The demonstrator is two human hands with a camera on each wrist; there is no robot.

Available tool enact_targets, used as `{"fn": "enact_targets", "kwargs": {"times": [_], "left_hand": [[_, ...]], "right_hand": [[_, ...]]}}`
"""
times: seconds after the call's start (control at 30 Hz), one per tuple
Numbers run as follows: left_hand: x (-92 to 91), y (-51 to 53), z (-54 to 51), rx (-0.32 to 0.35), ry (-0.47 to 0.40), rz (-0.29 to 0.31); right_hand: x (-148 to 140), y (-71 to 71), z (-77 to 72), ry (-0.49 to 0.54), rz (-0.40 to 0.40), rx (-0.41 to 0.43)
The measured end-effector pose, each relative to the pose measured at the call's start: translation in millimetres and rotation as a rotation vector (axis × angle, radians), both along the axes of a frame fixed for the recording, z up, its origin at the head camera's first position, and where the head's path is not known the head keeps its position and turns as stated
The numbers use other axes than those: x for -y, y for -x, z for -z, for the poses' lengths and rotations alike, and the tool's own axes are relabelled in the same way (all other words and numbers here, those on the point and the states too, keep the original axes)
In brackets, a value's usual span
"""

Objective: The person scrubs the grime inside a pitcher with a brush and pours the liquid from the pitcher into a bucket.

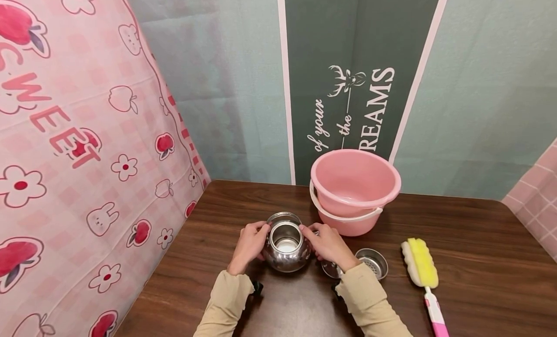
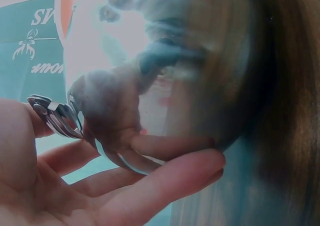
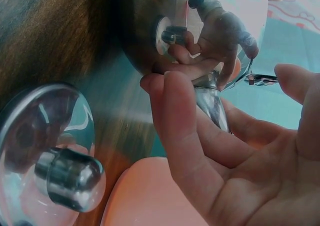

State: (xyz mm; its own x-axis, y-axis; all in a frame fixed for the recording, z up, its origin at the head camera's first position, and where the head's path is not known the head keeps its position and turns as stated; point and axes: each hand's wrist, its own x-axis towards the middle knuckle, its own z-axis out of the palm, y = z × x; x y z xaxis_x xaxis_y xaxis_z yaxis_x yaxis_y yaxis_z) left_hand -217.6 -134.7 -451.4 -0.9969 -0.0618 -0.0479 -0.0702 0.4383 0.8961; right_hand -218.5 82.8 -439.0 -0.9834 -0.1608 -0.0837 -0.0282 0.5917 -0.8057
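A shiny steel teapot stands on the table with its round mouth uncovered and facing up. My left hand holds its left side, thumb at the rim and fingers against the belly. On the opposite side my right hand grips it the same way, with the spout by its fingers in the right wrist view. A steel lid with a knob lies beside the right hand. Partly behind the right wrist is a perforated strainer. Both hands show reflected in the teapot's wall.
Behind the right hand stands a pink bucket with a pink basin set in its top. A yellow and white sponge brush lies at the right. Printed cloths hang behind and left of the brown wooden table.
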Motion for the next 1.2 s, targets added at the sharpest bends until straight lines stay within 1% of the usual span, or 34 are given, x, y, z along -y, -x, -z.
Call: {"fn": "enact_targets", "kwargs": {"times": [0.33,0.77,1.2], "left_hand": [[0.4,1.4,1.6,0.008,-0.005,-0.004],[1.1,3.2,2.5,-0.002,-0.003,-0.001],[2.9,4.8,6.7,0.01,-0.01,-0.002]], "right_hand": [[0.4,2.0,0.9,-0.013,0.001,-0.006],[1.3,4.4,0.4,-0.02,-0.001,-0.009],[3.2,5.9,2.9,-0.035,0.005,-0.011]]}}
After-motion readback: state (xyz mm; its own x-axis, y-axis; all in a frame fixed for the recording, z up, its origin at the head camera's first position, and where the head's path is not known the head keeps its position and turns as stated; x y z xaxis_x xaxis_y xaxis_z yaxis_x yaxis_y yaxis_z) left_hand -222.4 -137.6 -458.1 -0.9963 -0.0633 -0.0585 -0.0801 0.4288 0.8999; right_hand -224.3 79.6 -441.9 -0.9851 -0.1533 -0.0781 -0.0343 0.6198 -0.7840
